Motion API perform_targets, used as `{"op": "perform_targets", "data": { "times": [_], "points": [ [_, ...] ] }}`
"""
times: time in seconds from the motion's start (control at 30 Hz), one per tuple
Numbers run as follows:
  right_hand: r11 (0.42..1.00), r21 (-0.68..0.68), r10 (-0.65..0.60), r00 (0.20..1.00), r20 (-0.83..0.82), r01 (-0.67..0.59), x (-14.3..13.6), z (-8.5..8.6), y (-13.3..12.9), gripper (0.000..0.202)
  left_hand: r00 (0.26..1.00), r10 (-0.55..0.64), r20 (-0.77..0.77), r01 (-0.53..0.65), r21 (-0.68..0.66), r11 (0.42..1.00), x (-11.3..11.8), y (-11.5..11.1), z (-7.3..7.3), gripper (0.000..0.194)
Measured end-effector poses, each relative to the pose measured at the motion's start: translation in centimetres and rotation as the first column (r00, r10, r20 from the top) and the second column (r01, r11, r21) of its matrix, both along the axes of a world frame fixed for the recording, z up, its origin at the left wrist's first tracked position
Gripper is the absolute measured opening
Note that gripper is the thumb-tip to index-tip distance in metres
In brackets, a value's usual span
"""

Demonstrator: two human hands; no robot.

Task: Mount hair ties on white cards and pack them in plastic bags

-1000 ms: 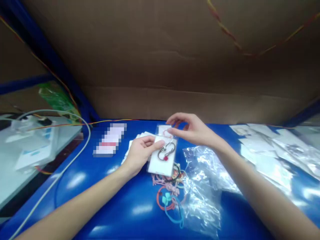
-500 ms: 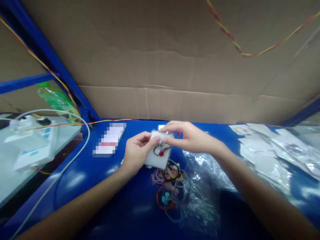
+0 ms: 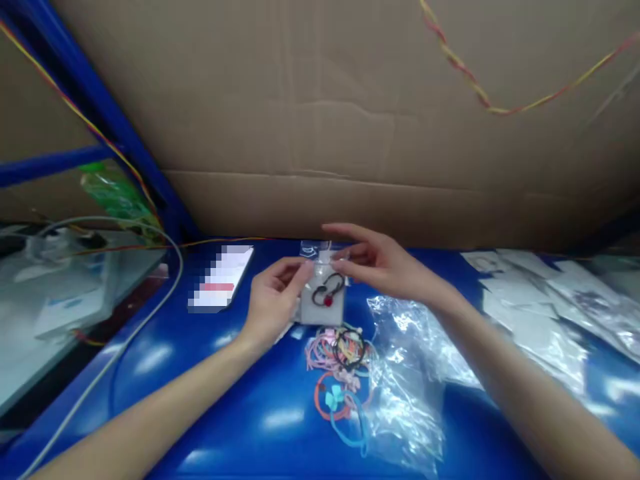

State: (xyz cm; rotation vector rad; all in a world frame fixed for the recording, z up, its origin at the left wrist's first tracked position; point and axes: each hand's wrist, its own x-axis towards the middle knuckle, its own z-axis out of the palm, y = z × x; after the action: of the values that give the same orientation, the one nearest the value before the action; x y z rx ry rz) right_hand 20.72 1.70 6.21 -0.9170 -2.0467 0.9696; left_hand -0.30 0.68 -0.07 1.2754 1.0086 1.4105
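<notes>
My left hand (image 3: 275,293) pinches the upper left edge of a small clear plastic bag (image 3: 320,270) between thumb and fingers. Inside or on it lies a white card (image 3: 313,315) with a dark hair tie (image 3: 319,293) that carries a red bead. At the bag's top right, my right hand (image 3: 383,260) has thumb and a finger closed on the plastic, while its index finger is stretched out above. Just below the card sits a pile of coloured hair ties (image 3: 330,350), with a blue hair tie (image 3: 363,433) lowest.
Clear plastic bags (image 3: 407,400) lie right of the hair ties. Several bagged white cards (image 3: 525,320) spread over the right side of the blue table (image 3: 210,400). A phone-like white slab (image 3: 225,277) lies at left; a cable (image 3: 170,293) crosses there. Cardboard (image 3: 300,120) stands behind.
The bag and card have turned more upright, and the hair tie shows more fully. My right hand has risen slightly, its index finger now lifted away from the bag.
</notes>
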Motion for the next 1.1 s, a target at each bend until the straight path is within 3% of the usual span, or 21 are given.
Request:
{"op": "perform_targets", "data": {
  "times": [0.1,0.27,0.4,0.5,0.6,0.9,1.1],
  "points": [
    [0.995,-0.097,0.02,0.999,-0.048,-0.025,-0.2,-0.1,-0.1,0.057,0.999,0.025,0.037,-0.025,-0.005,1.0,0.0,0.2,0.0,0.027],
    [0.996,-0.085,-0.021,0.993,-0.115,0.012,-0.7,-0.6,0.0,0.033,0.998,0.018,0.066,-0.019,0.013,1.0,-0.2,0.4,0.0,0.037],
    [0.99,-0.135,-0.044,0.994,-0.104,0.029,-0.6,-0.8,0.3,0.036,1.0,0.015,0.025,-0.019,0.164,0.986,-0.6,0.6,0.3,0.06],
    [0.988,-0.152,-0.046,0.994,-0.101,0.03,-0.4,-0.7,0.4,0.041,0.993,0.028,-0.111,0.001,0.248,0.969,-0.9,0.7,0.4,0.047],
    [0.986,-0.157,-0.064,0.993,-0.095,0.049,-0.2,-0.5,0.5,0.044,0.981,0.036,-0.191,0.011,0.241,0.971,-1.3,0.7,0.7,0.038],
    [0.976,-0.192,-0.131,0.983,-0.131,0.104,0.0,-0.7,1.0,0.034,0.981,0.039,-0.189,-0.005,0.177,0.984,-1.6,1.4,1.1,0.026],
    [0.965,-0.233,-0.146,0.986,-0.08,0.124,0.2,-1.0,1.4,0.035,0.967,0.116,-0.227,-0.059,0.243,0.968,-1.9,2.0,0.6,0.017]
  ]
}}
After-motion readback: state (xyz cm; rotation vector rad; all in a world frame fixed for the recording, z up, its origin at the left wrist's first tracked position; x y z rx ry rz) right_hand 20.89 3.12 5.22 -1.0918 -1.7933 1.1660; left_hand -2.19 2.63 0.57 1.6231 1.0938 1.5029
